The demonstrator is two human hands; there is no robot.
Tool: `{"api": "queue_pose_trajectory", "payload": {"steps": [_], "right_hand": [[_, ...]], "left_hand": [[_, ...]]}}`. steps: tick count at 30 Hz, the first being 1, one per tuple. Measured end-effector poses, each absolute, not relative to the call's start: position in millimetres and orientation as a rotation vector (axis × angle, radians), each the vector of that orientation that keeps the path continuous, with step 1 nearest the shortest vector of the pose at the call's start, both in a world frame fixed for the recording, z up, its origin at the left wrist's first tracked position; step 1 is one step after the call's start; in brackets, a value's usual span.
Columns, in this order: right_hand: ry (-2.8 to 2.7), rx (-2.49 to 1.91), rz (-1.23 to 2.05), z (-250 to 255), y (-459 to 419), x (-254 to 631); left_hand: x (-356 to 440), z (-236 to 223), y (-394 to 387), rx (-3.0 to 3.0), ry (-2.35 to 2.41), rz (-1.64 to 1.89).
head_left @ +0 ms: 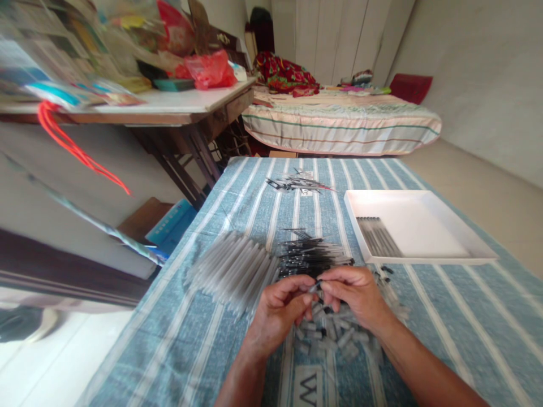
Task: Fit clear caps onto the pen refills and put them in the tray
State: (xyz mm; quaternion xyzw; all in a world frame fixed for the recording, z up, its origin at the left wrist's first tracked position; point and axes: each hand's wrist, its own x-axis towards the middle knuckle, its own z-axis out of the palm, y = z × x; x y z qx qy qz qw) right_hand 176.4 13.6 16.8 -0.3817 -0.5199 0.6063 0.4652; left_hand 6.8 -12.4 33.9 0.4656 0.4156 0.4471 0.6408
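My left hand (pixel 285 308) is closed in a pinch on a small translucent pen cap (pixel 313 288). The fingertips of my right hand (pixel 354 294) meet it from the other side, pinching a small dark piece (pixel 319 282), perhaps a plug, at the cap's end. Beneath both hands lies a loose heap of clear pen caps (pixel 348 338), partly covered by my fingers. Just beyond my fingers is a pile of black pen refills (pixel 311 255). To the left of it, translucent pen barrels (pixel 235 268) lie side by side in a stack.
A shallow white box (pixel 428 226) at the right holds a row of pens (pixel 379 237) along its left side. More thin refills (pixel 299 183) lie toward the far edge of the striped tablecloth (pixel 169 350). Several small black pieces (pixel 387 270) sit near the box. Behind stand a cluttered desk (pixel 169 117) and a bed (pixel 339 124).
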Motion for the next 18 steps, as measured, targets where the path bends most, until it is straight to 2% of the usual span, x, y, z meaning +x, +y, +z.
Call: {"api": "queue_pose_trajectory", "payload": {"steps": [18], "right_hand": [[-1.364, -0.995, 1.446, 20.1, 11.2, 177.4]], "left_hand": [[8.4, 34.9, -11.6, 1.055, 0.995, 0.978]]}}
